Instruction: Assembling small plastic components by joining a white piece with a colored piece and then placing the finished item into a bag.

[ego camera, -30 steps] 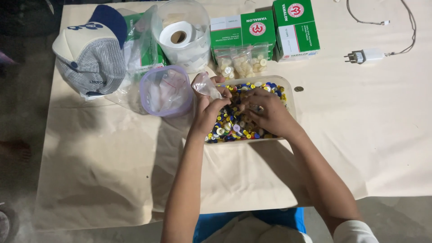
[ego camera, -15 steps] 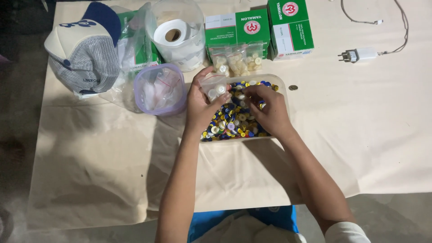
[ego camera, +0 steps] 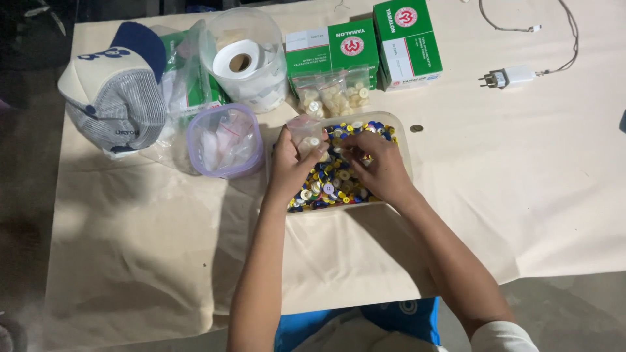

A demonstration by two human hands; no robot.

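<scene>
A clear plastic tray (ego camera: 403, 138) full of mixed blue, yellow, white and dark buttons (ego camera: 329, 186) sits on the paper-covered table. My left hand (ego camera: 290, 163) holds a small clear plastic bag (ego camera: 306, 135) with a few pale buttons in it, just above the tray's left end. My right hand (ego camera: 375, 163) hovers over the middle of the tray, its fingertips pinched together close to the bag's mouth. Whether a button sits between those fingertips is too small to tell.
Behind the tray lie filled small bags of pale buttons (ego camera: 332, 94) and green-and-white boxes (ego camera: 407, 42). To the left stand a purple-rimmed tub of empty bags (ego camera: 225, 140), a clear tub with a label roll (ego camera: 241, 62) and a cap (ego camera: 114, 91). A charger plug (ego camera: 505, 77) and a coin (ego camera: 416, 128) lie to the right.
Both hands have risen from the buttons. The left hand has brought the small bag up over the tray, and the right hand's fingertips have moved to the bag's mouth.
</scene>
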